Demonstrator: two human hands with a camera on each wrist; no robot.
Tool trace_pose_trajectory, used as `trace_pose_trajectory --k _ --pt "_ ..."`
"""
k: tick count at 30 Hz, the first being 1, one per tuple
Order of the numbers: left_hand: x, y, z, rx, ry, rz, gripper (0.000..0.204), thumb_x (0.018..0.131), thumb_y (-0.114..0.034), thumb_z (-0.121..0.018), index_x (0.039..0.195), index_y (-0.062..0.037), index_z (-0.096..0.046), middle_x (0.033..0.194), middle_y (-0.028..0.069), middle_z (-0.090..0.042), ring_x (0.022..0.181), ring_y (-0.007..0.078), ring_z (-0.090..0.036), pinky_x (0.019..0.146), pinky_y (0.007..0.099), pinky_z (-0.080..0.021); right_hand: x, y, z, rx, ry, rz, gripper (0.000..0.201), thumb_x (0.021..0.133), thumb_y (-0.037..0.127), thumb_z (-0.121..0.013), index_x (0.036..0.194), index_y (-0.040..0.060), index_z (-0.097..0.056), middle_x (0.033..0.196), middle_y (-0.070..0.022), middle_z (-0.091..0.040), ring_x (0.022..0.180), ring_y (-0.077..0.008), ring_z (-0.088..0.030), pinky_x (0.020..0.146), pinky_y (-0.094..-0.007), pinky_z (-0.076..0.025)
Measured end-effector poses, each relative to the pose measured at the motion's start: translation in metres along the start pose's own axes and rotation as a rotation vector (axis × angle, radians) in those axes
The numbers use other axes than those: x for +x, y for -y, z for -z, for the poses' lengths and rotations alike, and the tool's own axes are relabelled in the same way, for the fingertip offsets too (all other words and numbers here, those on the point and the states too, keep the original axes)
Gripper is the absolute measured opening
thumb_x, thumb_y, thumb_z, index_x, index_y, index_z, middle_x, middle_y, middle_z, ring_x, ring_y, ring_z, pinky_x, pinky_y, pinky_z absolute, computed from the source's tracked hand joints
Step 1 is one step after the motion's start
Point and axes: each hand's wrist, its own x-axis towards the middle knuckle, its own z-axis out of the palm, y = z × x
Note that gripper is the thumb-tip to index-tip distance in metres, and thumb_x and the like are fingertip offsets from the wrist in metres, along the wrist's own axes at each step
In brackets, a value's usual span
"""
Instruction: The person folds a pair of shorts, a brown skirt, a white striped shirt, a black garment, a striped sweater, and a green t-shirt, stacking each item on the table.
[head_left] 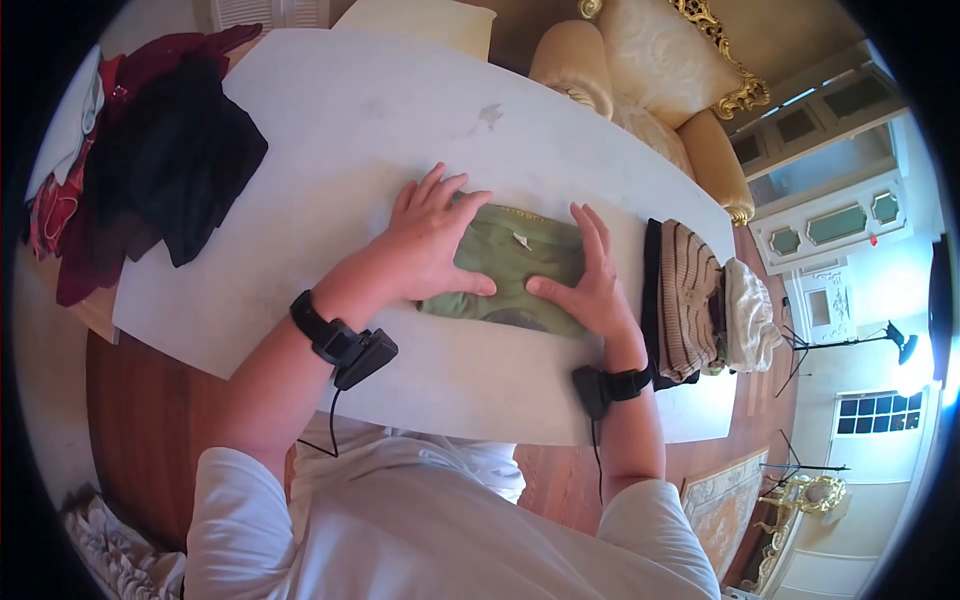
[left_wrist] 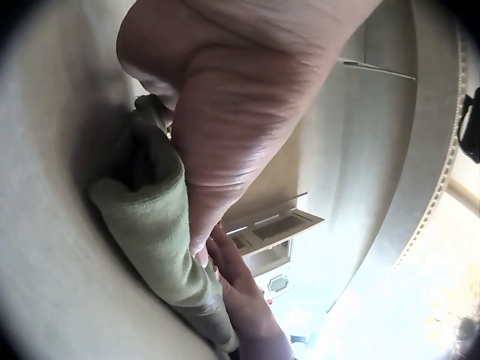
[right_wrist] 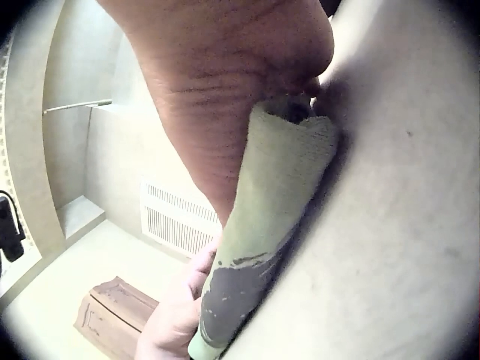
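Note:
A folded green garment (head_left: 515,262) lies on the white table, with a small white tag and a dark patch near its front edge. My left hand (head_left: 430,245) rests at its left side, fingers spread toward the far left corner and thumb laid on top. At the right side, my right hand (head_left: 597,285) touches the cloth with its thumb on top and its fingers extended along the edge. Both thumbs point at each other over the middle. Thick rolled folds of the garment show in the left wrist view (left_wrist: 150,232) and the right wrist view (right_wrist: 281,165).
Folded clothes (head_left: 690,300), including a brown striped knit, are stacked on the table's right. A loose heap of black and dark red clothes (head_left: 160,150) lies at the left end. A gold-trimmed armchair (head_left: 640,90) stands beyond the far edge of the white table (head_left: 330,110).

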Motion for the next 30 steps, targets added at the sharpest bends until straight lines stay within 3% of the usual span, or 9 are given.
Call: trace_pose_trajectory --k 6,10,13,15,16,20,25,28,30 --pt "-0.003 -0.005 0.003 -0.003 -0.048 -0.056 0.108 0.075 -0.060 -0.087 0.158 -0.0115 -0.040 0.165 0.0248 -0.032 0.159 0.0449 -0.016 0.128 0.0573 -0.018 -0.004 0.004 0.006 0.033 0.021 0.067 0.126 0.064 0.050 -0.099 0.162 0.0059 -0.033 0.167 -0.0271 -0.023 0.150 -0.0452 -0.036 0.120 -0.0512 -0.040" --pt "0.000 0.003 0.002 -0.089 -0.178 -0.026 0.097 0.081 -0.050 -0.087 0.156 -0.0097 -0.042 0.161 0.0249 -0.036 0.154 0.0428 -0.028 0.124 0.0526 -0.028 -0.006 0.000 0.005 0.024 0.037 0.067 0.122 0.067 0.046 -0.098 0.163 0.0068 -0.033 0.168 -0.0263 -0.022 0.151 -0.0433 -0.035 0.121 -0.0502 -0.038" --pt "0.014 0.024 0.004 -0.368 -0.322 0.096 0.081 0.089 -0.039 -0.083 0.152 -0.0062 -0.045 0.153 0.0238 -0.046 0.143 0.0367 -0.045 0.115 0.0462 -0.041 -0.005 -0.013 0.003 0.092 -0.080 0.082 0.106 0.079 0.037 -0.092 0.162 0.0066 -0.034 0.164 -0.0240 -0.033 0.147 -0.0387 -0.042 0.120 -0.0473 -0.039" --pt "0.022 0.037 0.006 -0.586 -0.352 0.258 0.071 0.093 -0.031 -0.081 0.150 -0.0038 -0.047 0.147 0.0222 -0.053 0.130 0.0309 -0.058 0.107 0.0409 -0.050 -0.002 -0.022 0.000 0.225 -0.153 -0.044 0.088 0.090 0.028 -0.083 0.160 0.0055 -0.037 0.158 -0.0209 -0.042 0.142 -0.0337 -0.048 0.118 -0.0436 -0.041" --pt "0.023 0.042 0.005 -0.611 -0.359 0.294 0.058 0.096 -0.025 -0.077 0.143 -0.0012 -0.052 0.135 0.0173 -0.063 0.113 0.0236 -0.066 0.097 0.0367 -0.054 0.000 -0.026 -0.002 0.292 -0.185 -0.104 0.079 0.095 0.024 -0.079 0.160 0.0049 -0.038 0.155 -0.0193 -0.047 0.139 -0.0312 -0.051 0.117 -0.0417 -0.042" --pt "0.026 0.063 0.001 -0.704 -0.308 0.247 0.037 0.095 -0.021 -0.077 0.125 -0.0007 -0.065 0.116 0.0110 -0.071 0.102 0.0189 -0.068 0.091 0.0333 -0.056 0.006 -0.038 0.005 0.739 -0.261 -0.193 0.048 0.106 0.014 -0.063 0.151 0.0012 -0.049 0.140 -0.0126 -0.063 0.125 -0.0185 -0.060 0.109 -0.0321 -0.045" --pt "0.028 0.059 0.003 -0.642 -0.307 0.266 0.022 0.094 -0.018 -0.077 0.107 -0.0019 -0.071 0.095 0.0060 -0.074 0.089 0.0158 -0.069 0.084 0.0320 -0.057 0.007 -0.055 0.006 0.643 -0.246 -0.195 0.041 0.104 0.010 -0.063 0.144 0.0004 -0.056 0.132 -0.0106 -0.069 0.123 -0.0162 -0.062 0.108 -0.0296 -0.046" --pt "0.028 0.056 0.003 -0.576 -0.328 0.270 0.022 0.094 -0.018 -0.076 0.108 -0.0020 -0.071 0.093 0.0080 -0.076 0.087 0.0185 -0.071 0.081 0.0327 -0.057 0.009 -0.053 0.001 0.538 -0.242 -0.168 0.040 0.101 0.006 -0.066 0.140 -0.0003 -0.058 0.127 -0.0107 -0.071 0.115 -0.0149 -0.066 0.103 -0.0291 -0.050" --pt "0.028 0.054 -0.001 -0.554 -0.358 0.223 0.022 0.095 -0.021 -0.074 0.107 -0.0031 -0.072 0.097 0.0118 -0.077 0.091 0.0271 -0.073 0.081 0.0373 -0.057 0.011 -0.048 -0.001 0.454 -0.255 -0.177 0.040 0.099 0.008 -0.068 0.138 0.0002 -0.060 0.123 -0.0100 -0.072 0.112 -0.0150 -0.067 0.101 -0.0293 -0.051"
